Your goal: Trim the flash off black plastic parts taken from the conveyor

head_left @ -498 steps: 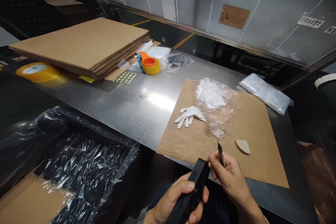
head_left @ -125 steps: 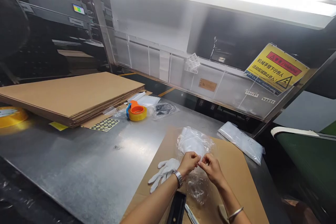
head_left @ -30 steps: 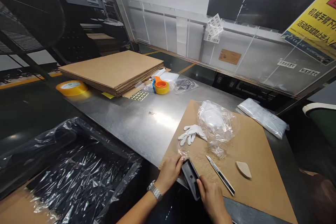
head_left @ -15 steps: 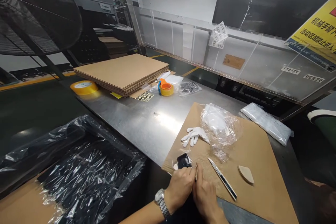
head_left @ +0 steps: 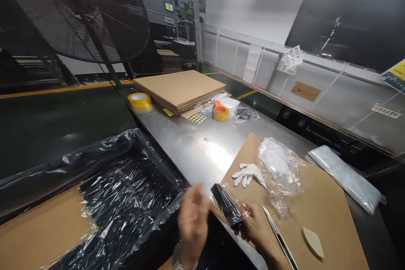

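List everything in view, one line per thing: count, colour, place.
black part: one, black in clear wrap, held at near table edge
knife: one, silver, on brown sheet
brown sheet: one, brown, near table end
white glove: one, white, on brown sheet
clear bag: one, clear, beside the glove
cardboard stack: one, brown, far end
tape rolls: two, yellow, by the stack
lined box: one, black film, left of table
left hand: blurred, beside the part
right hand: grips the part
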Demonstrator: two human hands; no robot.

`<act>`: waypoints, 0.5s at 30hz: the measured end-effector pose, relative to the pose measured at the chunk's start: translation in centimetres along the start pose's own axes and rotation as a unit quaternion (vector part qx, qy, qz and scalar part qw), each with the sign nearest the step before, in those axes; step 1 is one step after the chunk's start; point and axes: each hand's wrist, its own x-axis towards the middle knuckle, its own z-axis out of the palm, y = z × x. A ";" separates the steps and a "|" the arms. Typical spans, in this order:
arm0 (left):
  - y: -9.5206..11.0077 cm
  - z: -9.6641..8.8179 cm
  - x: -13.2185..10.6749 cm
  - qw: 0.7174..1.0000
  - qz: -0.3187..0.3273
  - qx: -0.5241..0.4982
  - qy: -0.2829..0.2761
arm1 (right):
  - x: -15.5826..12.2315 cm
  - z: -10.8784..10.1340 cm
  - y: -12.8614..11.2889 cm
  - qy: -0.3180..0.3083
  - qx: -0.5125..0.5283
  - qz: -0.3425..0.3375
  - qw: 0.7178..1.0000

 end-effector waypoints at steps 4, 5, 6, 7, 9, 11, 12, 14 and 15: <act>-0.9 -1.7 0.9 0.921 -0.274 -0.229 0.156 | 1.1 1.8 -2.1 -0.059 -0.025 0.035 0.997; -1.0 -2.0 0.9 0.899 -0.328 -0.265 0.116 | 1.5 2.3 -2.6 -0.081 -0.039 0.037 0.995; -1.2 -2.3 0.9 0.867 -0.381 -0.310 0.078 | 1.8 2.8 -3.1 -0.098 -0.058 0.034 0.993; -1.3 -2.5 0.9 0.825 -0.430 -0.363 0.051 | 2.2 3.2 -3.6 -0.105 -0.077 0.024 0.991; -1.4 -3.0 1.1 0.749 -0.488 -0.447 0.039 | 2.8 3.8 -4.7 -0.098 -0.113 -0.010 0.989; -1.4 -3.6 1.4 0.724 -0.495 -0.476 0.066 | 3.3 4.2 -5.7 -0.100 -0.139 -0.039 0.984; -1.3 -3.9 1.6 0.722 -0.494 -0.478 0.077 | 3.5 4.5 -6.1 -0.117 -0.146 -0.040 0.982; -1.2 -4.6 1.9 0.721 -0.496 -0.476 0.087 | 3.9 5.0 -6.5 -0.158 -0.159 -0.035 0.974; -1.2 -4.9 2.0 0.722 -0.496 -0.473 0.094 | 4.0 5.2 -6.4 -0.172 -0.170 -0.038 0.970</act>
